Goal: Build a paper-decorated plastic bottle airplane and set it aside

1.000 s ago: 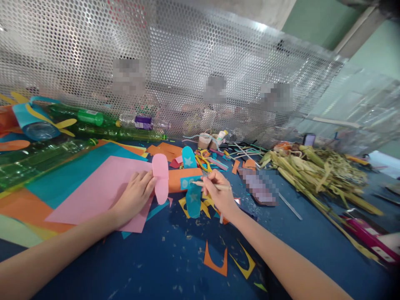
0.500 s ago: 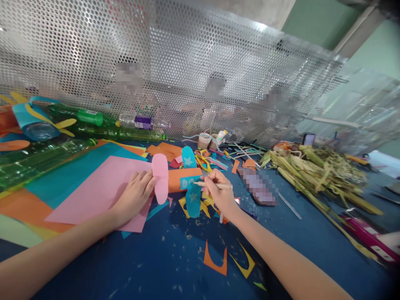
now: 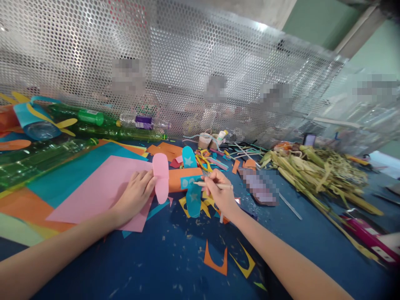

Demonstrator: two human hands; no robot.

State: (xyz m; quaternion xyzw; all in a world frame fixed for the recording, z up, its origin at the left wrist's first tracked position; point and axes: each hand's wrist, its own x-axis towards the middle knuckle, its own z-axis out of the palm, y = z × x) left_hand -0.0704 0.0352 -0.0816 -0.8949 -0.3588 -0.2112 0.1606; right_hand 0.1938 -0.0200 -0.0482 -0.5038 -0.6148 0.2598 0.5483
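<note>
An orange tube (image 3: 175, 180) lies on the blue table, with a pink rounded paper piece (image 3: 161, 173) across its left end. Blue paper wings (image 3: 193, 202) with pale star shapes stretch above and below its right part. My left hand (image 3: 137, 191) rests on a pink sheet (image 3: 103, 191), its closed fingertips against the pink piece's left edge; what they grip there is hidden. A pale pencil-like stick (image 3: 222, 186) is pinched in my right hand (image 3: 218, 191), its tip touching the blue paper band (image 3: 187, 182) on the tube.
Green bottles (image 3: 46, 158) and a blue-wrapped bottle (image 3: 37, 121) lie at left. Paper scraps (image 3: 217, 260) sit in front. A dark phone-like object (image 3: 259, 187) and dried husks (image 3: 321, 171) are at right. People show behind a perforated metal screen (image 3: 187, 54).
</note>
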